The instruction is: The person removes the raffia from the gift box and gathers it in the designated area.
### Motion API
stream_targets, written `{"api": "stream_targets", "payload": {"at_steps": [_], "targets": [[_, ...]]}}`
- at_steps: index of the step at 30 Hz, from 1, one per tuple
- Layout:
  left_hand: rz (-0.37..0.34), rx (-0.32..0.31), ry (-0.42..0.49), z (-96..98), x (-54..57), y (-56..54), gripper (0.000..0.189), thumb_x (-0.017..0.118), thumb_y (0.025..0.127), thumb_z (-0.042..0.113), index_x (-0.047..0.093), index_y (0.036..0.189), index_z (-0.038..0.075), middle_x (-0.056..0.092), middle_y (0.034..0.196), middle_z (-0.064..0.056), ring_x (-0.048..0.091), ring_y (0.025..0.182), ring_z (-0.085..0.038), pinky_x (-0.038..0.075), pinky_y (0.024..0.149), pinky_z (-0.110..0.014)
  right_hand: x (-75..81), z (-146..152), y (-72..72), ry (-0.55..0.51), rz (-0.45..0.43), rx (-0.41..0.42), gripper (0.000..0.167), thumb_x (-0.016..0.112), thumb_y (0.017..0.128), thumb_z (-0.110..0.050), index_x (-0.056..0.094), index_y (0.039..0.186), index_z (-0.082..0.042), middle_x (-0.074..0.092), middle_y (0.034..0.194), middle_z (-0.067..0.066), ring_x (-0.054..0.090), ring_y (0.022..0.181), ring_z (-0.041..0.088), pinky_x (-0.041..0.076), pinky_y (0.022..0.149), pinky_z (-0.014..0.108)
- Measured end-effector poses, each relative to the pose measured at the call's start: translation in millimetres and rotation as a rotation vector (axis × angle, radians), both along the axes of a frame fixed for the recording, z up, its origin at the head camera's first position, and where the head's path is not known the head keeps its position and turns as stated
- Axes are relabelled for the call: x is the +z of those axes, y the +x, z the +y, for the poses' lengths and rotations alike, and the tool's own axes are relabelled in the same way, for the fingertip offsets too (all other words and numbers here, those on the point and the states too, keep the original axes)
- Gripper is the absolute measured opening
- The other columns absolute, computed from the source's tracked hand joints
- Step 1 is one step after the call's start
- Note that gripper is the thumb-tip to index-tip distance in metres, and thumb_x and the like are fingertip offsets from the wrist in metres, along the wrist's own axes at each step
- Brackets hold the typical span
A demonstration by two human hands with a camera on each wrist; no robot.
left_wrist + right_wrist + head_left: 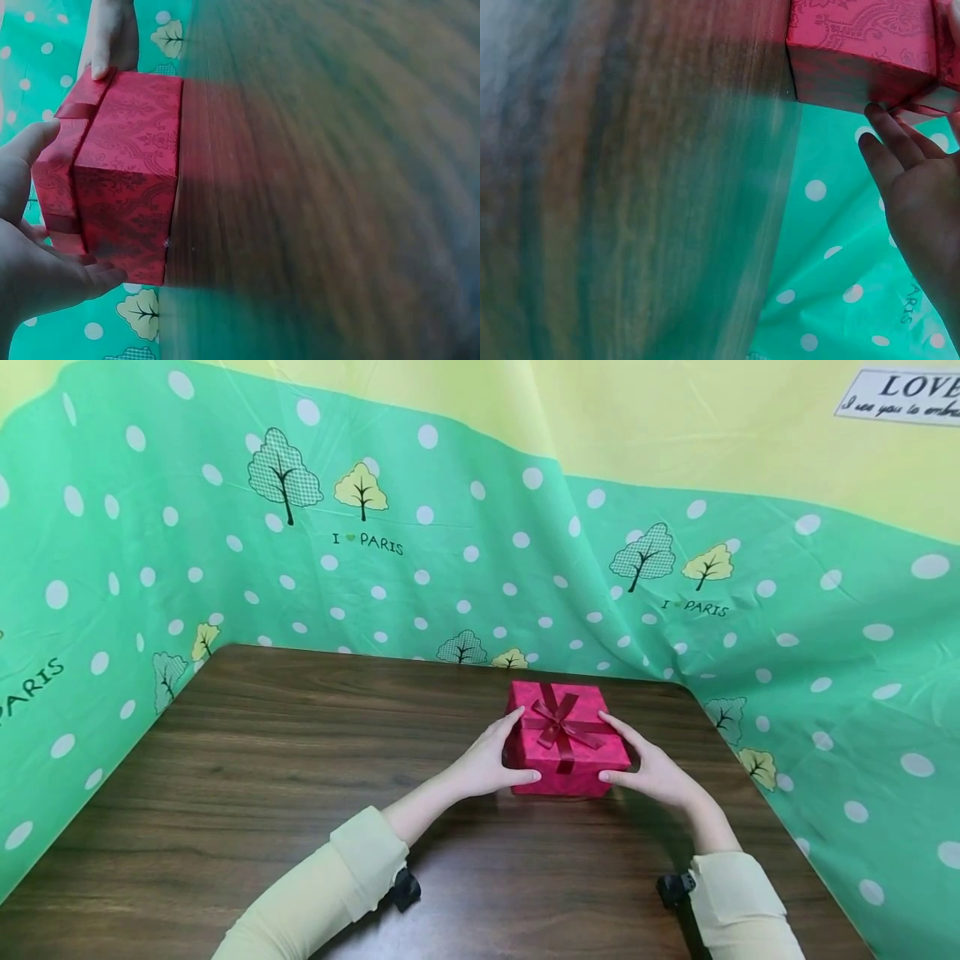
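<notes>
A red patterned gift box point(529, 750) with a dark red ribbon bow point(558, 725) on its lid sits on the brown wooden table toward the back right. My left hand point(491, 758) holds its left side, the thumb at the front and the fingers along the side. On the opposite side, my right hand point(660, 772) grips the box with its thumb at the front right corner. In the left wrist view, the left hand point(34, 225) spans the lid edge of the box point(127, 142). The right wrist view shows fingertips of the right hand point(930, 195) against the box's side.
The wood-grain table point(300, 760) reflects the box faintly. Behind and beside it hangs a green and yellow cloth point(420, 552) with white dots and printed trees. Small black wrist cameras sit at the left cuff point(406, 890) and the right cuff point(675, 888).
</notes>
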State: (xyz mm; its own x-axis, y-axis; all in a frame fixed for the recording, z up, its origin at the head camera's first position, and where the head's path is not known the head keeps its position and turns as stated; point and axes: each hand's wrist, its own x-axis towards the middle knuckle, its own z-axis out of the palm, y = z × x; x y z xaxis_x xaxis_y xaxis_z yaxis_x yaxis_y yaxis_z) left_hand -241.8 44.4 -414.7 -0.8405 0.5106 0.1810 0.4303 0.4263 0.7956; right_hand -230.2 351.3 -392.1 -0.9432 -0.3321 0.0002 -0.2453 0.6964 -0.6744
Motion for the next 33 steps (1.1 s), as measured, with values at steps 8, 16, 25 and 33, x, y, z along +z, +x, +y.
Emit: {"api": "stream_targets", "payload": {"at_steps": [8,16,25,33], "targets": [[-0.052,0.049,0.047,-2.0,4.5,-1.8,0.09,0.077,0.077,0.034,0.024,0.149,0.024,0.038,0.146,-0.008,0.039,0.133,-0.025,0.042,0.101,-0.045,0.7,-2,-0.1,-0.017,-0.003,-0.013,0.09,0.076,0.078,-0.035,0.02,0.148,-0.04,0.031,0.149,0.012,0.038,0.128,0.035,0.044,0.094,0.055],[-0.067,0.055,0.053,-2.1,6.0,-4.5,0.089,0.078,0.076,0.034,0.027,0.148,0.024,0.04,0.146,-0.008,0.041,0.132,-0.026,0.042,0.101,-0.045,0.1,-3,1.2,-0.059,-0.025,-0.029,0.088,0.075,0.079,-0.035,0.021,0.147,-0.044,0.03,0.15,0.01,0.037,0.13,0.036,0.043,0.096,0.055],[-0.083,0.061,0.062,-5.7,7.7,-4.4,0.089,0.079,0.075,0.034,0.028,0.148,0.024,0.041,0.145,-0.007,0.043,0.131,-0.025,0.042,0.101,-0.045,1.5,-7,2.3,-0.065,-0.018,-0.029,0.086,0.075,0.079,-0.034,0.022,0.147,-0.042,0.032,0.149,0.009,0.039,0.129,0.034,0.044,0.096,0.053],[-0.098,0.058,0.056,-8.2,12.5,-3.0,0.089,0.079,0.075,0.032,0.028,0.148,0.024,0.042,0.145,-0.007,0.042,0.131,-0.025,0.042,0.1,-0.045,2.3,-9,3.8,-0.056,-0.013,-0.033,0.087,0.075,0.079,-0.036,0.021,0.147,-0.042,0.034,0.148,0.011,0.04,0.128,0.034,0.046,0.094,0.051]]}}
